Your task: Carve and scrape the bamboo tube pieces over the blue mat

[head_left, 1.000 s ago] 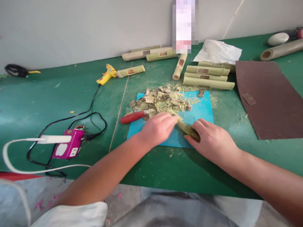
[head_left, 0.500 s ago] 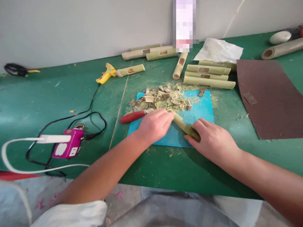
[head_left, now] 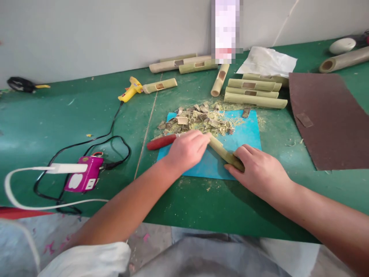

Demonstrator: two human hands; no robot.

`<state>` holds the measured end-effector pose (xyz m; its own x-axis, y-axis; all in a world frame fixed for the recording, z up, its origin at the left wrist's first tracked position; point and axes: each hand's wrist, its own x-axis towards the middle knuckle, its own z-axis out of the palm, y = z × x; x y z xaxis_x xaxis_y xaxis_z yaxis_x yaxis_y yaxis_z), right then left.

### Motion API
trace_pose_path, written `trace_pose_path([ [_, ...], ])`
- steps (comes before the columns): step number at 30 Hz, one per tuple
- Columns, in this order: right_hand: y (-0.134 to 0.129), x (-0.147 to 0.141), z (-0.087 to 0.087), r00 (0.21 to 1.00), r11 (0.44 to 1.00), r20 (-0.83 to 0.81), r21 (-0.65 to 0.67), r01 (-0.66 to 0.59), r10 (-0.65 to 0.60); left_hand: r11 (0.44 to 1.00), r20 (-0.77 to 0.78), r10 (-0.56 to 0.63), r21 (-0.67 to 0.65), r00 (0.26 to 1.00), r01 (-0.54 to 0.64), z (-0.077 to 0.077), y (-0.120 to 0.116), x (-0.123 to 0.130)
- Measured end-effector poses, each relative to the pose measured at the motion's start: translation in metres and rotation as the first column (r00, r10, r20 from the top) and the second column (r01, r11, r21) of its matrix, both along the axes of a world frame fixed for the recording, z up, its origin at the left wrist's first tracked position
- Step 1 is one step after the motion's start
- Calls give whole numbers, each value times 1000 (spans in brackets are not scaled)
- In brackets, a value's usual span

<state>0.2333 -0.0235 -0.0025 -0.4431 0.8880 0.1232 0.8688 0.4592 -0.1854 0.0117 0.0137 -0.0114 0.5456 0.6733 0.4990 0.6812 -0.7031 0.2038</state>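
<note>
A short green bamboo tube (head_left: 220, 149) lies slantwise over a blue sheet (head_left: 245, 134). My right hand (head_left: 258, 165) is wrapped round its near end, thumb underneath. At the far end, the fingers of my left hand (head_left: 188, 148) are closed on the tube, and the hand hides that tip. A red-handled tool (head_left: 162, 142) lies beside my left hand, which covers most of its metal part. Just beyond, shavings and bark chips (head_left: 198, 119) are heaped on the sheet.
Several notched bamboo tubes (head_left: 255, 100) lie along the back, some under white paper (head_left: 266, 61). A yellow glue gun (head_left: 131, 89) is corded to a purple power adapter (head_left: 83, 174) at left. Brown sandpaper (head_left: 325, 123) lies at right, near a thicker bamboo tube (head_left: 346, 60).
Both hands keep their hold on the bamboo tube. My left hand has shifted very slightly left and toward me; otherwise only the camera view has moved a little.
</note>
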Motion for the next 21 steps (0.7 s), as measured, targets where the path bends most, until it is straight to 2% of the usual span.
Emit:
trace_pose_path([
  [4, 0, 0, 1, 1000, 1000, -4, 0, -9, 9, 996, -1, -82, -40, 997, 82, 0, -4, 3],
  [10, 0, 0, 2, 999, 1000, -36, 20, -17, 18, 997, -6, -70, -39, 998, 69, -1, -1, 0],
  [15, 0, 1, 1, 999, 996, -34, 90, 0, 3, 999, 56, 40, 5, 998, -40, -2, 3, 0],
  [19, 1, 1, 0, 999, 998, -31, 68, -4, 7, 998, 50, -45, -43, 998, 47, -1, -2, 5],
  [21, 1, 1, 0, 999, 998, -36, 56, 9, -7, 997, 62, -51, -58, 997, 54, -2, -3, 4],
])
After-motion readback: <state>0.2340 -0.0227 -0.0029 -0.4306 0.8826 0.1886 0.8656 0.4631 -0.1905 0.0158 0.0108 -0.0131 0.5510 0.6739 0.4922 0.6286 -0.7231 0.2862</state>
